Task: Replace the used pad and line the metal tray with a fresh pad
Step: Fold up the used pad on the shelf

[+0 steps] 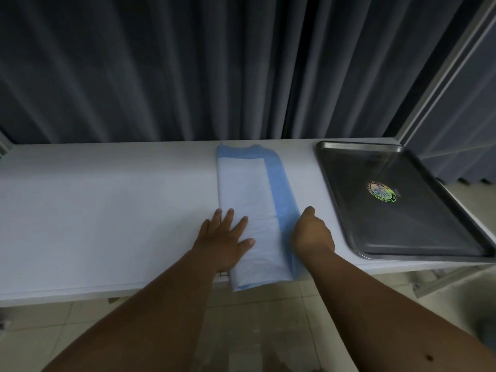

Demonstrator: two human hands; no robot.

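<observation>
A folded pad [249, 194], white with a blue border, lies lengthwise across the white table, and its near end hangs slightly over the front edge. My left hand [224, 240] rests flat with fingers spread on the pad's left side near the front. My right hand [312, 234] is curled on the pad's blue right edge, fingers tucked at that edge. The metal tray [349, 210] sits on the table to the right, bare inside except for a round green sticker [381, 192].
The white table [107, 210] stretches left of the pad. Dark curtains [188, 68] hang directly behind it. A metal frame post [440, 84] rises at the right behind the tray. Tiled floor shows below the table's front edge.
</observation>
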